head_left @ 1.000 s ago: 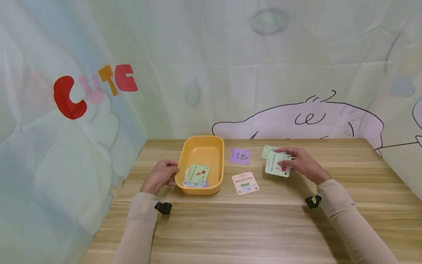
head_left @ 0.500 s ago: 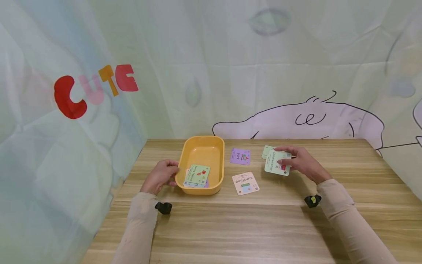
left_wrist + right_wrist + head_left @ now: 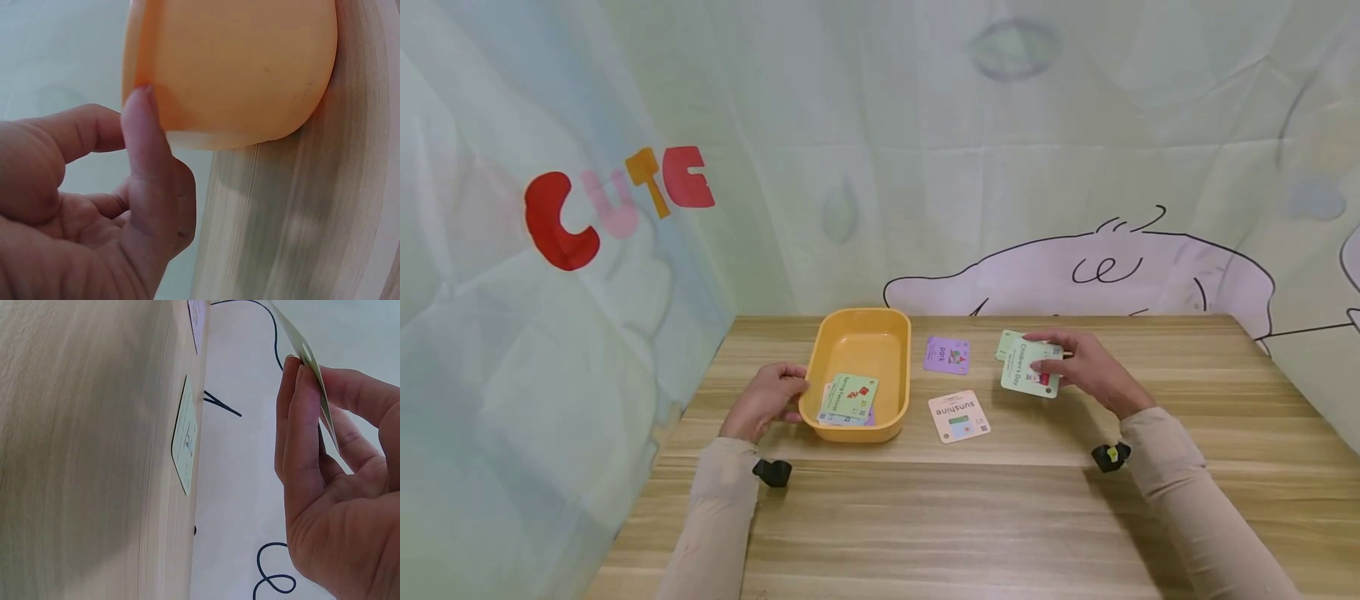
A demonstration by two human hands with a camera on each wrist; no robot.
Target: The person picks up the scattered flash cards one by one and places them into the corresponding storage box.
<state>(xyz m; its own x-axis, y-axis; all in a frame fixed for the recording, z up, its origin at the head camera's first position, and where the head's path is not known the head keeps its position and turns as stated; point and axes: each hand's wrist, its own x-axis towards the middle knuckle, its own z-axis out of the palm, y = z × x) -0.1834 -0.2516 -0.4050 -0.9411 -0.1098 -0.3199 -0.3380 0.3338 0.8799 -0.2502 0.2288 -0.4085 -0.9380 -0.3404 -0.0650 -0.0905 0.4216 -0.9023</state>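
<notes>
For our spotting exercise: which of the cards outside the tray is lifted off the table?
The green "Children's Day" card, pinched in the right hand. The purple card, white "sunshine" card and another green card lie flat.

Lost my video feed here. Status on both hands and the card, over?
Right hand pinches green card, lifted off the table. Left hand touches yellow tray rim. Purple card and white card lie between card and tray.
</notes>
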